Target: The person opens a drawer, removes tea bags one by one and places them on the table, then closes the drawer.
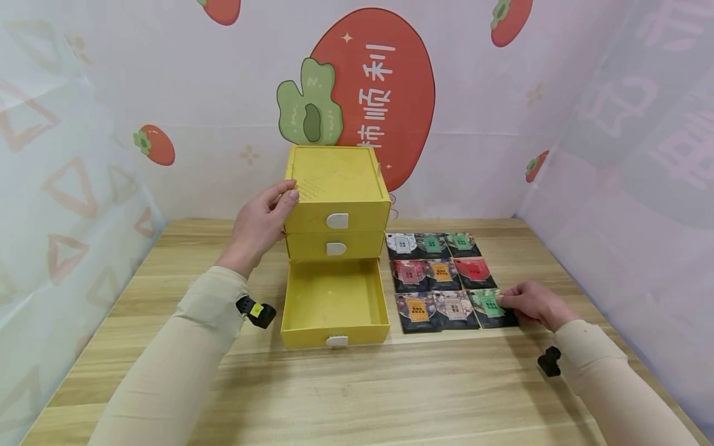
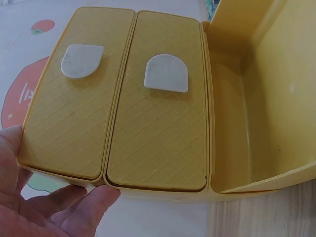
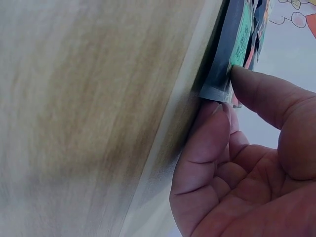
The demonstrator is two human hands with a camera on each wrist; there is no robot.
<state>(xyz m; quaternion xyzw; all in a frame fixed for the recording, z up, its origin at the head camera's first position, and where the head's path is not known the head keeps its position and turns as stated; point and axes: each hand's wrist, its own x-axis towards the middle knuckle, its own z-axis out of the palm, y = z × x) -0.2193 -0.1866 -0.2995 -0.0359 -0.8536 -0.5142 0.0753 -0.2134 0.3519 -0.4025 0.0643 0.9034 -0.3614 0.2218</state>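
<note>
My left hand [image 1: 261, 223] grips the upper left edge of a yellow drawer box [image 1: 337, 176], its thumb at the top and its fingers along the side. Two upper drawers with white pull tabs [image 2: 166, 73] are closed. The bottom drawer [image 1: 334, 337] is pulled out, with nothing inside it. At the right, my right hand [image 1: 535, 302] pinches the outer edge of a black sachet with a green label [image 1: 486, 303]. In the right wrist view the thumb lies on the sachet [image 3: 224, 64] and fingers are beneath its edge, close to the table.
Several more black sachets [image 1: 443, 272] with coloured labels lie in neat rows right of the drawer box. All stand on a wood-grain table [image 1: 346, 396]. A printed backdrop [image 1: 223, 80] with red fruit rises behind, and sheets hang at both sides.
</note>
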